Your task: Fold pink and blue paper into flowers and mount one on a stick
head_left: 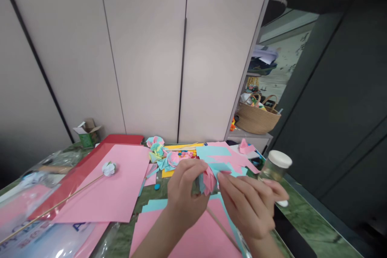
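Observation:
Over the middle of the table my left hand [187,193] is closed around a pink and light-blue paper flower [209,180]. A thin wooden stick [220,225] slants down below the flower, above the paper sheets. My right hand [249,203] faces it from the right, its thumb and fingers pinching a light-blue and pink paper piece [223,167] at the flower's edge. Fingertips hide part of where flower and piece meet. Under both hands lies a stack of pink sheets [193,238] with light-blue ones.
On the left, a white paper flower on a stick [109,168] rests on a pink sheet [127,193]. Several finished paper flowers [157,151] sit at the back. A jar with a white lid [279,159] stands right, near a dark flat object [292,229]. Cabinet doors [145,56] rise behind.

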`<state>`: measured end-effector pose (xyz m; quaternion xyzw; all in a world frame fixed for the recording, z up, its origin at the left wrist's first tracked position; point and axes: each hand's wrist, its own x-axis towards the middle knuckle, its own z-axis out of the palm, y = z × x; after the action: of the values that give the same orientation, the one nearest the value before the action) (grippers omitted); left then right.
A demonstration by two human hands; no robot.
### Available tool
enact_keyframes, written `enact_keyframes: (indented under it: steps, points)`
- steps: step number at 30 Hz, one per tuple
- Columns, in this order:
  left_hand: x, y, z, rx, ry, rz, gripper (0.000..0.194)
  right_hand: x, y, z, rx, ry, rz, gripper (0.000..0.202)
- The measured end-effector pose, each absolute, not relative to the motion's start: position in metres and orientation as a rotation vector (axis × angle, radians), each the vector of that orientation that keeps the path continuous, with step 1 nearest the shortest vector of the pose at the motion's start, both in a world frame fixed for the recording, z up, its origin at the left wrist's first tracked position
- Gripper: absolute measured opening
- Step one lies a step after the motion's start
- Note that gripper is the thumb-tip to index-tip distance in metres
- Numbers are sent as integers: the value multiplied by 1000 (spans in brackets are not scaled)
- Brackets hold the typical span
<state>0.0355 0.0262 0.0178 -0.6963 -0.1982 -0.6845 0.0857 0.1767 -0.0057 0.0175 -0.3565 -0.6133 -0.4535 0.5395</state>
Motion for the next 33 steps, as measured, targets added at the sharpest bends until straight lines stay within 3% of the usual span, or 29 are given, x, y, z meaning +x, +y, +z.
enact_keyframes:
  steps: [8,15,23,33]
  points:
    - [36,23,21,-2065,-543,-2116,46,180,-9,7,-841,-1478,-1069,21]
    - [33,24,15,-2212,-638,-2152,52,179,-12,26,-707,-1605,-1121,14]
    - [31,36,24,-2578,-656,-2732,29,179,-13,36,-729,-1616,-702,19]
    - [35,46,16,-2704,-246,-2643,28,170,-12,36,-818,-1624,-563,21]
